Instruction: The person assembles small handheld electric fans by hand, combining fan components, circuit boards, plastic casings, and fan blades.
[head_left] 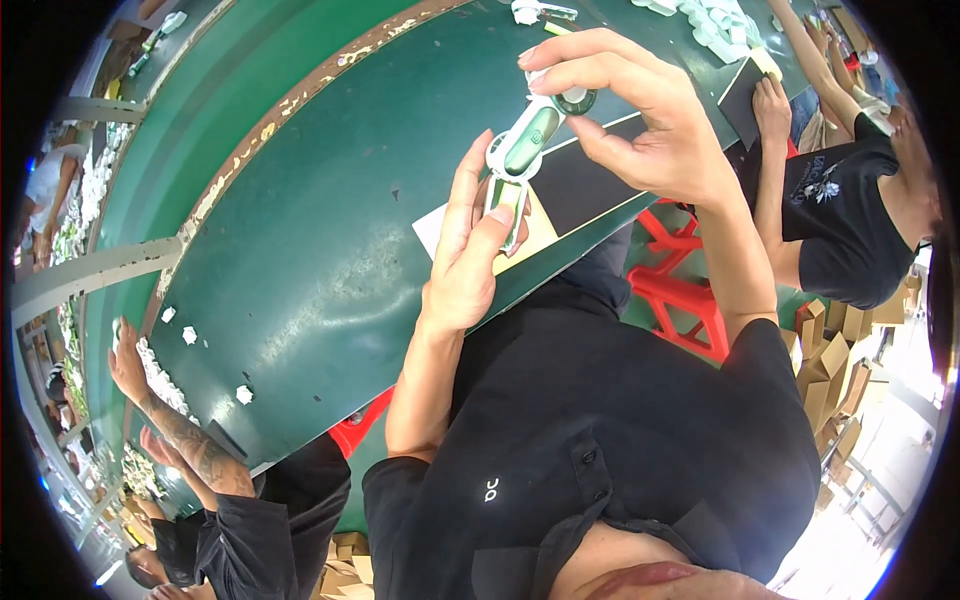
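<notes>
A jointed white and green plastic device [530,138] is held up above the table edge, tilted up to the right. My left hand [465,262] grips its lower section, thumb pressed on the green panel. My right hand [650,115] has fingers and thumb around its upper end, beside a dark green round part [576,101]. Below the device, a black flat pad [590,185] and a pale yellow sheet [535,232] lie on the green table [330,230]. My fingers hide parts of the device's ends.
Pale green parts [715,25] are heaped at the far right, and a white piece [530,10] sits at the far edge. Small white pieces [244,395] are scattered at left. Co-workers' hands [128,365] [772,110] are on both sides. A red stool [680,290] stands below the table.
</notes>
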